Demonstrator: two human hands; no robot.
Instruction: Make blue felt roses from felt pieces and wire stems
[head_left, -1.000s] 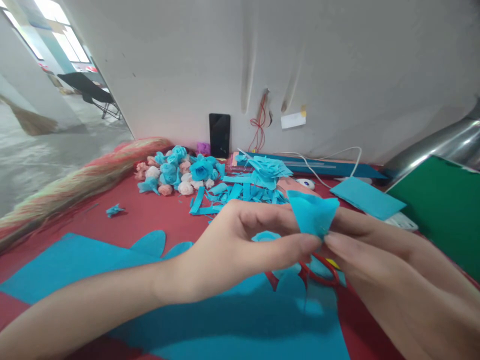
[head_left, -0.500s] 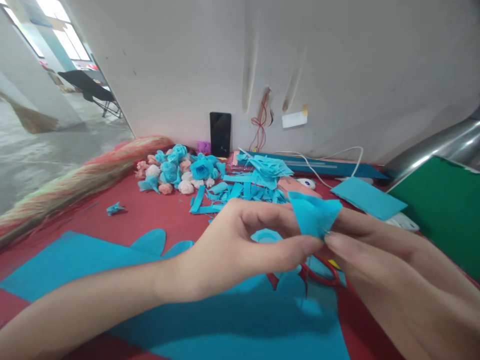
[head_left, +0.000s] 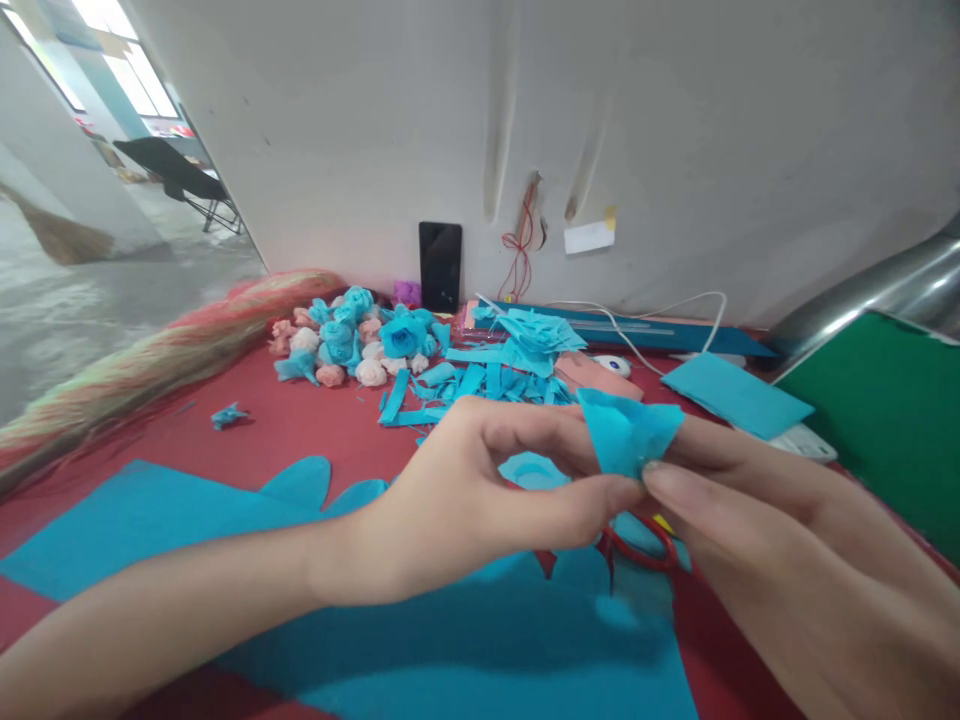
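Head cam's got a big blue paper sheet (head_left: 450,650) up closest, flat on the red tabletop (head_left: 352,425). Over it, the left hand (head_left: 472,500) and right hand (head_left: 750,500) both pinch a little flared blue paper piece (head_left: 630,430) at its narrow bottom, thumbs nearly meeting. Red scissors (head_left: 645,563) peek out below, mostly hidden. Further back: messy blue paper strips (head_left: 487,385), paper flowers (head_left: 341,345) left of those, then a black phone (head_left: 440,265) against the wall (head_left: 360,150).

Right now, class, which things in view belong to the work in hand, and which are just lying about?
Likely belong:
blue piece, pinched by left hand and right hand
large blue sheet
red handles, probably scissors
flower pile

Probably just lying about:
black phone
broom
black chair
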